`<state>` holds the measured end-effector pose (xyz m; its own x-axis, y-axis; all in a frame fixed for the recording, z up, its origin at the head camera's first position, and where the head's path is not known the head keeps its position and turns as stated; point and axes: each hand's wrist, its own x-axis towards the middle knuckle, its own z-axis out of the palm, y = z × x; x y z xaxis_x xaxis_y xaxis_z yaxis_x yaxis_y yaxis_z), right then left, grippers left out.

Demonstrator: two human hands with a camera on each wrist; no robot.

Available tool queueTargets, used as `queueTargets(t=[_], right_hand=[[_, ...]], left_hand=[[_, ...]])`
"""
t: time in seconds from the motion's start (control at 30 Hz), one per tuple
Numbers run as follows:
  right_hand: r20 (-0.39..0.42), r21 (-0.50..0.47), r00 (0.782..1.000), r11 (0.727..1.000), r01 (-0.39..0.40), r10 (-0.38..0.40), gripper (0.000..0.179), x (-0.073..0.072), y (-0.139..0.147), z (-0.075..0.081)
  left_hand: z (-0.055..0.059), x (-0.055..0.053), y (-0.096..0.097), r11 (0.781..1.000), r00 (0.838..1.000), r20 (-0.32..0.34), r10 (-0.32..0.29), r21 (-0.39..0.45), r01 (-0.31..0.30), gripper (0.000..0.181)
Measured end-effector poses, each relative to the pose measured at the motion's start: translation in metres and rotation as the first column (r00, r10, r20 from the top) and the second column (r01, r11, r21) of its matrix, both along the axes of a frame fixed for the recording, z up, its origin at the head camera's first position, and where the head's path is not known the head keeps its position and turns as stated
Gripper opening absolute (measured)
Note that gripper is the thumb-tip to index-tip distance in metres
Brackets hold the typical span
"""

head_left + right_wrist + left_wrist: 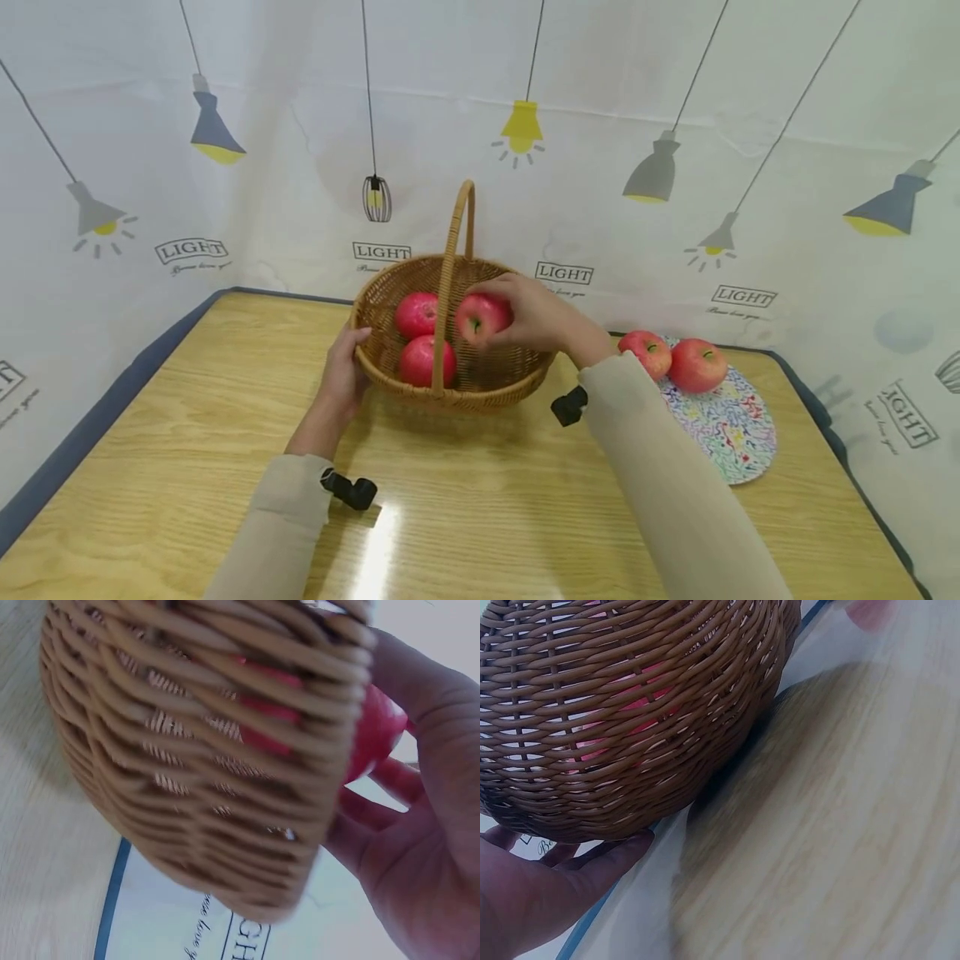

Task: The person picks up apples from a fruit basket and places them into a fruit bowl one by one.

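A wicker basket (pixel 487 392) with a tall arched handle (pixel 450 242) stands towards the back of the table. Inside it, left of the handle, lie two red apples, one apple (pixel 416 315) behind the other apple (pixel 426 360). My right hand (pixel 536 312) holds another red apple (pixel 480 321) over the basket's right half, its stem end facing me. In the right wrist view, part of that apple (pixel 379 735) shows past the rim. My left hand (pixel 347 367) grips the basket's left end; in the left wrist view its fingers (pixel 607 862) lie against the woven wall.
On the right, a round mat (pixel 738 433) with multicoloured squiggles bears two apples, a left apple (pixel 647 354) and a right apple (pixel 699 365). A white curtain (pixel 300 167) printed with lamps hangs behind the wooden table (pixel 465 508).
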<state>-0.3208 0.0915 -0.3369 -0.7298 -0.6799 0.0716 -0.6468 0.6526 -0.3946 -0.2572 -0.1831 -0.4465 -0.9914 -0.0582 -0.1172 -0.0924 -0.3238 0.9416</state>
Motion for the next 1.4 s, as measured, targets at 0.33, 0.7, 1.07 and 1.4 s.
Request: queueTargets(t=[0.33,0.7,1.07,1.4], right_hand=[[-0.021,-0.134,0.991,0.983,0.126,-0.130,0.073,0.008,0.029,0.006],[-0.008,-0.375,0.952,0.884,0.280,-0.305,0.071,0.033,0.064,0.006],[-0.001,-0.439,0.887,0.797,0.415,-0.462,0.072,0.056,0.100,0.005],[-0.030,-0.463,0.851,0.762,0.453,-0.524,0.071,0.080,0.134,-0.001]], left_hand=[[0.002,0.002,-0.001,1.000,1.000,0.009,-0.006,-0.001,0.006,0.070],[0.002,0.002,-0.002,0.999,1.000,0.015,-0.019,-0.031,0.019,0.069],[0.002,0.002,-0.001,0.999,1.000,0.019,-0.015,-0.031,0.015,0.070],[0.003,0.003,0.000,1.000,1.000,0.003,-0.016,-0.015,0.016,0.070]])
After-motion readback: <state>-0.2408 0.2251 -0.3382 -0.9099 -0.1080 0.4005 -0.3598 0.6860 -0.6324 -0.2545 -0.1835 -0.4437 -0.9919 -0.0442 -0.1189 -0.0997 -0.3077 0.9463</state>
